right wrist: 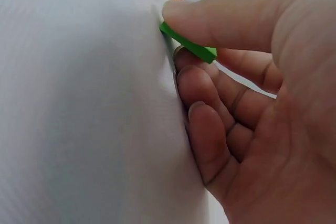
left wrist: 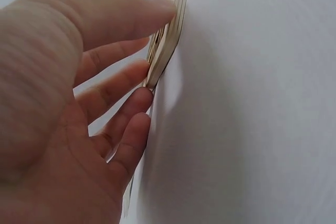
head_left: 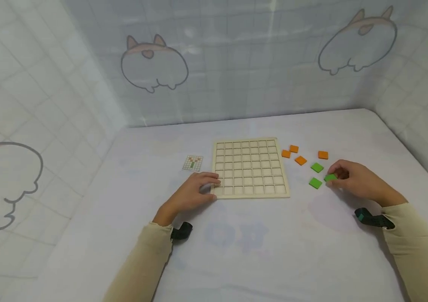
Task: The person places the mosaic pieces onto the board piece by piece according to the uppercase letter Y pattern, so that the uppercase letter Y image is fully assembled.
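Observation:
My right hand (head_left: 361, 180) pinches a green square tile (head_left: 330, 178) between thumb and fingers; in the right wrist view the tile (right wrist: 190, 43) is tilted under the thumb. Two more green tiles, one (head_left: 317, 167) farther back and one (head_left: 315, 183) to the left, lie close by. At the lower left corner of a pale wooden grid board (head_left: 251, 196), my left hand (head_left: 193, 191) rests with fingers spread along the edge. The left wrist view shows its thumb and fingertips touching the board's rim (left wrist: 170, 45). The board's cells hold no tiles.
Orange tiles lie right of the board: three in a cluster, one of them (head_left: 301, 160) nearest me, and another (head_left: 323, 155) farther right. A small pattern card (head_left: 193, 163) lies left of the board. A white cloth (head_left: 236, 260) covers the table, with a curtain (head_left: 251, 84) behind it.

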### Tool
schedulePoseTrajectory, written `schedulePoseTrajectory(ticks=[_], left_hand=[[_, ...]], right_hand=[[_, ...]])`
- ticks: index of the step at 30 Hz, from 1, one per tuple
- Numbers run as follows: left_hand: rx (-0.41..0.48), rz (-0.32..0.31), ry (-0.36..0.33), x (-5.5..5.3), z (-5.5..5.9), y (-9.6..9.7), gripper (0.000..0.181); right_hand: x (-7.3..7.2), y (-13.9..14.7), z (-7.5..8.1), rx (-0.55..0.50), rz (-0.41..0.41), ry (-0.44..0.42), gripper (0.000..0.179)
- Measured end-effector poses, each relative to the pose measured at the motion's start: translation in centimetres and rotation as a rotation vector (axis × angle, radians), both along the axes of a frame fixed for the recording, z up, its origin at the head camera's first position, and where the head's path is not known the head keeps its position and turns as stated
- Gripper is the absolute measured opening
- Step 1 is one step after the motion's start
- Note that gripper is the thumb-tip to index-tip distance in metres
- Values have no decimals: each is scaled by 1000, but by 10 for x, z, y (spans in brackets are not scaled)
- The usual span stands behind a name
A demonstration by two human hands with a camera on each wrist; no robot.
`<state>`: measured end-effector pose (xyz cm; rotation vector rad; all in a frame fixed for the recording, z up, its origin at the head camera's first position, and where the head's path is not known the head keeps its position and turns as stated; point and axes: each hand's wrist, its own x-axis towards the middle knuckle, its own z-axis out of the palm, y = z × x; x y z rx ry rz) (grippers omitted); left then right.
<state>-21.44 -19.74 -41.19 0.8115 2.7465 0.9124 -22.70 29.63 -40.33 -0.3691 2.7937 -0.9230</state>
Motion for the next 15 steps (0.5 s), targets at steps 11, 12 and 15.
schedulePoseTrajectory(ticks=[11, 12, 15], left_hand=[[30, 20, -43, 2, -3, -3, 42], [35, 18, -45, 2, -3, -3, 42], [45, 13, -39, 0, -4, -1, 41]], right_hand=[[7, -9, -3, -93, -150, 88, 35], [7, -9, -3, -103, -168, 103, 36], [7, -8, -2, -140, -229, 132, 39]])
